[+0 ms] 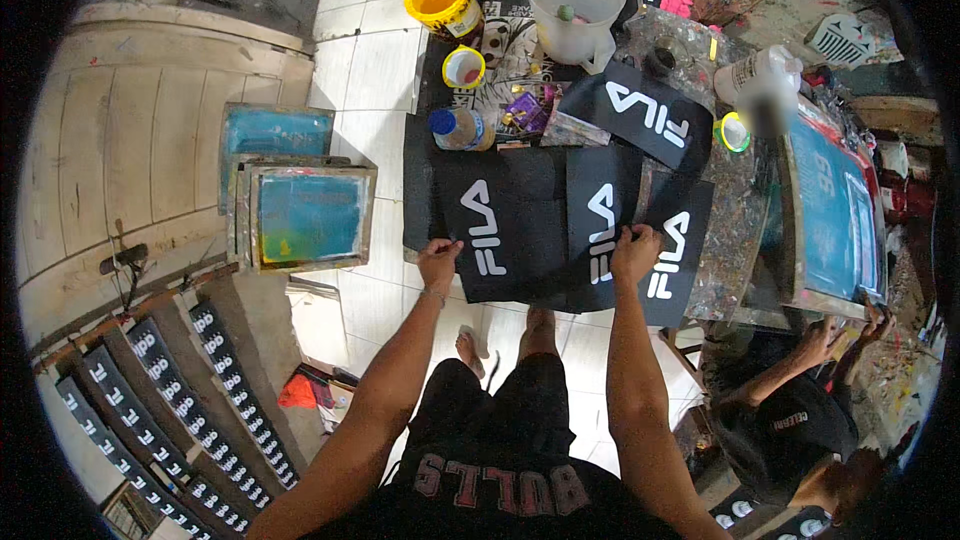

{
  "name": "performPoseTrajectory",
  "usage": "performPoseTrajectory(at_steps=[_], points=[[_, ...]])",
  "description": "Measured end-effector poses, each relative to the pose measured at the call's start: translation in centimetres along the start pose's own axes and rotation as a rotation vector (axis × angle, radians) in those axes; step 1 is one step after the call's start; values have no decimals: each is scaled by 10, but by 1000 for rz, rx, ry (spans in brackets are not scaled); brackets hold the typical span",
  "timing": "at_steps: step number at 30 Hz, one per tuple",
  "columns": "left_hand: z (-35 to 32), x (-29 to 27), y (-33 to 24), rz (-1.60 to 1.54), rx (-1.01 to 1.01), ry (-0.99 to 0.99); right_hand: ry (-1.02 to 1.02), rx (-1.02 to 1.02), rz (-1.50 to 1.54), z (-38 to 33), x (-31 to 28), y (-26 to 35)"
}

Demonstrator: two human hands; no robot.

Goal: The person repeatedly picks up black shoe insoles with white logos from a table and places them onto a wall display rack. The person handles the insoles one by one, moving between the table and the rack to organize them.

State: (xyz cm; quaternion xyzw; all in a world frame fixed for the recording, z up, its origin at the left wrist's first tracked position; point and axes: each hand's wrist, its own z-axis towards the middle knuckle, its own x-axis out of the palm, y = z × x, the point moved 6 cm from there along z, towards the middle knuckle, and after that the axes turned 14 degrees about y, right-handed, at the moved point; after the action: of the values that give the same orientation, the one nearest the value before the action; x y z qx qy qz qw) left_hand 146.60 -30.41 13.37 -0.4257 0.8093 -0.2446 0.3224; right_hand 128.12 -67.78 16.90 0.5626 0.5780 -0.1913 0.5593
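My left hand [440,265] pinches the left edge of a black printed fabric piece [530,240] with white lettering. The piece lies at the front of the table, its lower part hanging past the near edge. My right hand [637,252] has its fingers closed at the edge of a second black piece [600,175], which overlaps the first. Right beside that hand lies a third black piece [692,225], also with white lettering. Behind them, a fourth printed piece [625,105] rests at an angle on the table.
At the table's back stand a yellow bucket [440,8], a white plastic jug [570,0] and a blue-capped bottle [465,128]. Blue screen-printing frames [310,215] are stacked at left. A co-worker [800,430] at right holds another screen frame [835,210]. Printed black pieces [150,370] line racks at lower left.
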Motion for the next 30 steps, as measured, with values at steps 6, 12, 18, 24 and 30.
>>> performPoseTrajectory(at_steps=[6,12,18,24,30], points=[[-65,-45,-5,-313,-38,141,599,-292,390,-4,-44,12],[-178,-122,-8,-508,148,141,924,-473,421,-112,-112,116],[-321,-245,87,-268,304,-240,752,-851,49,-305,-88,245],[-530,-359,236,-208,247,-843,710,-1362,339,-545,13,310],[-684,-398,376,-275,50,-1174,1563,-1393,-152,-727,130,334]])
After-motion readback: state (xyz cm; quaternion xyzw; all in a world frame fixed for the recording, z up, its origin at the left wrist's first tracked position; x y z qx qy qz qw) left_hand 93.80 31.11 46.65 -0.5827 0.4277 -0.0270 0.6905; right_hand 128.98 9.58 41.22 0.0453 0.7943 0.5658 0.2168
